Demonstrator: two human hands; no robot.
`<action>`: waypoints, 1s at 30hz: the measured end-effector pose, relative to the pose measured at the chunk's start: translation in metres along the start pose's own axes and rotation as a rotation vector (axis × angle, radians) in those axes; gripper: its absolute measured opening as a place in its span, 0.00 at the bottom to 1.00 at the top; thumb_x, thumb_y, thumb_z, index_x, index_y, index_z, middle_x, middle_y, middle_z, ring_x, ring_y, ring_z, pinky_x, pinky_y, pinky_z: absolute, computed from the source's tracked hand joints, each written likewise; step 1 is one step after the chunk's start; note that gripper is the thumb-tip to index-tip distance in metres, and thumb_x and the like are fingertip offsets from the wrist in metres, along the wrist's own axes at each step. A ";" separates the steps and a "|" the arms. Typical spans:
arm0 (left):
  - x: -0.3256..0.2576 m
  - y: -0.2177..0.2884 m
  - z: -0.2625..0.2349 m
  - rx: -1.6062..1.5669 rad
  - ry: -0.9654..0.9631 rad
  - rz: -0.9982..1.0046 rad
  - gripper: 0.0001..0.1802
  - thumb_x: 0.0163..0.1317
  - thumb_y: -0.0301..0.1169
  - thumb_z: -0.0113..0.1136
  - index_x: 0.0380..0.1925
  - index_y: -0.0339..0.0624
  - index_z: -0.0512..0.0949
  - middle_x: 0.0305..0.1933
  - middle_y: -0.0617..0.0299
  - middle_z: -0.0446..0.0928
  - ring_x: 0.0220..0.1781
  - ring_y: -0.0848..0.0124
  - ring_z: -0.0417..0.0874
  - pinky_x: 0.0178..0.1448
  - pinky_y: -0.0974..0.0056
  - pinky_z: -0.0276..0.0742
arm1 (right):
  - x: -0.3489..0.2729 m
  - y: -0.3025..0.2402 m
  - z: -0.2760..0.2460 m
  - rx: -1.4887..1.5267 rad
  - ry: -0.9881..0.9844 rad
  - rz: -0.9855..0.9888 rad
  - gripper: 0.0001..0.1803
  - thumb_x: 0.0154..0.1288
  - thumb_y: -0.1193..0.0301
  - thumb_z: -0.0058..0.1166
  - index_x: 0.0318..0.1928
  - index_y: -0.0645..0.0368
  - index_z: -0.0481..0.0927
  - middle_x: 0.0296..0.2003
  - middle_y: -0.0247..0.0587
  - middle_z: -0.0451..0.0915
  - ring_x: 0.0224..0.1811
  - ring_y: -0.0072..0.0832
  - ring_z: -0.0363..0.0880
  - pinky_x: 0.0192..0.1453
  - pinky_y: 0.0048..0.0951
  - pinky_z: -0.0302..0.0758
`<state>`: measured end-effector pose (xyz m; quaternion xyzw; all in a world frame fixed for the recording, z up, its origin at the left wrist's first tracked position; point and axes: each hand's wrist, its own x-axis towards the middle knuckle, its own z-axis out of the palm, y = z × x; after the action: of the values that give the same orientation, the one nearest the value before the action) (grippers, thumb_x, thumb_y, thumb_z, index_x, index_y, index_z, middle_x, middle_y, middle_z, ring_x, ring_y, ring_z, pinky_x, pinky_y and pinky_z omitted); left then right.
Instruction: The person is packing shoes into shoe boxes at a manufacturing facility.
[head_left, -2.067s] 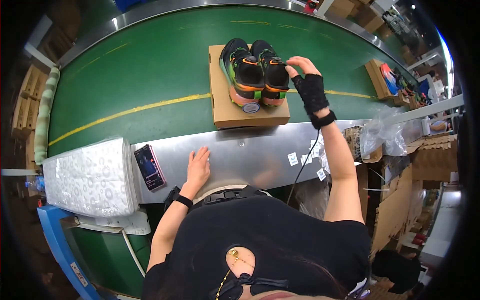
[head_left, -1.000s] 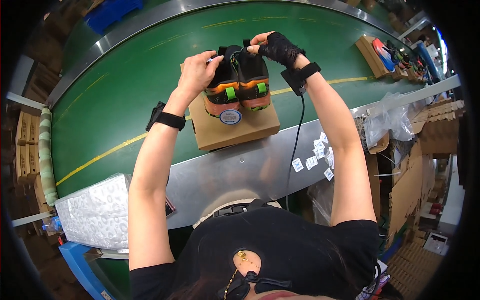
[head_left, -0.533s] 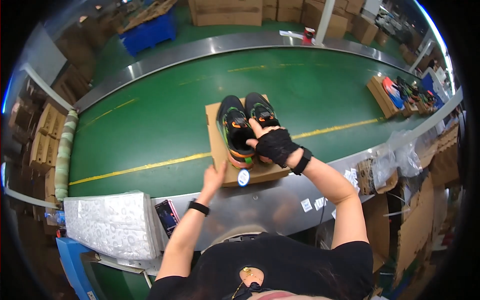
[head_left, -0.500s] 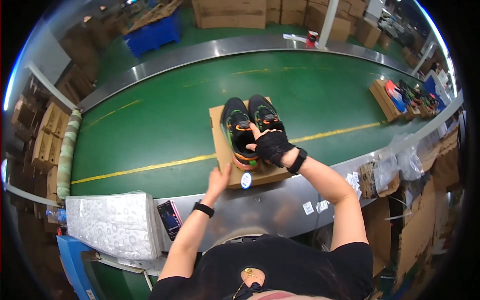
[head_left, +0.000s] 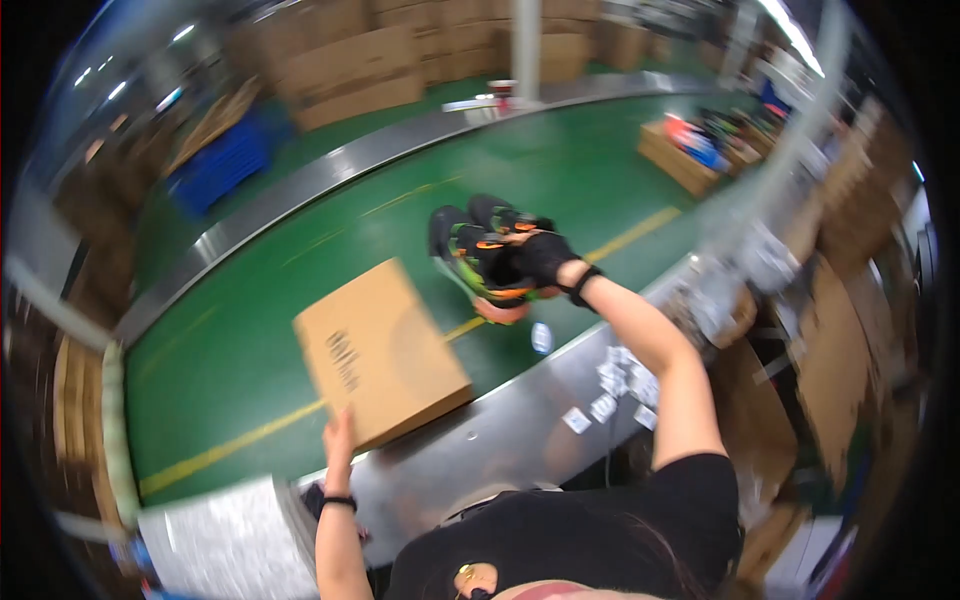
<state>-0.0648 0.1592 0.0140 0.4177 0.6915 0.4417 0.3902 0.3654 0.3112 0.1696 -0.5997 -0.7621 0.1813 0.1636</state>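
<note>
A pair of black sneakers (head_left: pixel 460 235) with green and orange trim is up off the green belt, tilted, in my right hand (head_left: pixel 545 255). That hand wears a black fingerless glove and is closed on the shoes near their openings; some fingers are hidden. An oval white tag with a blue rim (head_left: pixel 541 338) shows just below the shoes. My left hand (head_left: pixel 340 435) grips the near left corner of a closed brown cardboard shoe box (head_left: pixel 385 350), which lies turned at an angle on the belt, left of the shoes. Motion blurs the view slightly.
The green conveyor belt (head_left: pixel 260 350) has a steel near edge (head_left: pixel 430 490), with small white labels (head_left: pixel 605 405) on it. A wrapped white stack (head_left: pixel 215 530) sits at the near left. Another open box with colourful shoes (head_left: pixel 685 150) stands at the far right.
The shoes have come up off the shoe box in my right hand. The box has shifted left and turned, with my left hand at its corner. The head view has swung right.
</note>
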 end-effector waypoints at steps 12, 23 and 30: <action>-0.001 0.074 0.012 -0.253 -0.103 -0.072 0.23 0.57 0.44 0.55 0.41 0.35 0.65 0.28 0.57 0.74 0.23 0.73 0.75 0.22 0.70 0.70 | -0.042 0.067 0.054 -0.551 0.566 -0.001 0.15 0.52 0.66 0.45 0.41 0.52 0.74 0.39 0.45 0.72 0.40 0.39 0.70 0.44 0.51 0.60; 0.028 0.075 0.068 -0.129 0.079 0.296 0.19 0.57 0.43 0.57 0.31 0.40 0.63 0.09 0.69 0.60 0.08 0.80 0.60 0.09 0.73 0.52 | -0.046 -0.101 0.196 0.067 0.044 -0.197 0.48 0.35 0.70 0.60 0.63 0.55 0.54 0.63 0.53 0.51 0.67 0.49 0.46 0.60 0.66 0.43; -0.007 0.074 0.021 0.265 0.223 0.104 0.28 0.56 0.49 0.55 0.45 0.34 0.68 0.35 0.49 0.74 0.38 0.62 0.76 0.40 0.61 0.72 | -0.053 -0.141 0.138 0.432 0.359 -0.335 0.35 0.39 0.73 0.54 0.54 0.61 0.63 0.45 0.54 0.71 0.47 0.50 0.71 0.48 0.35 0.70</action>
<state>-0.0258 0.1786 0.0779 0.4492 0.7599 0.4101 0.2293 0.1922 0.2180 0.1133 -0.4399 -0.7530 0.2007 0.4462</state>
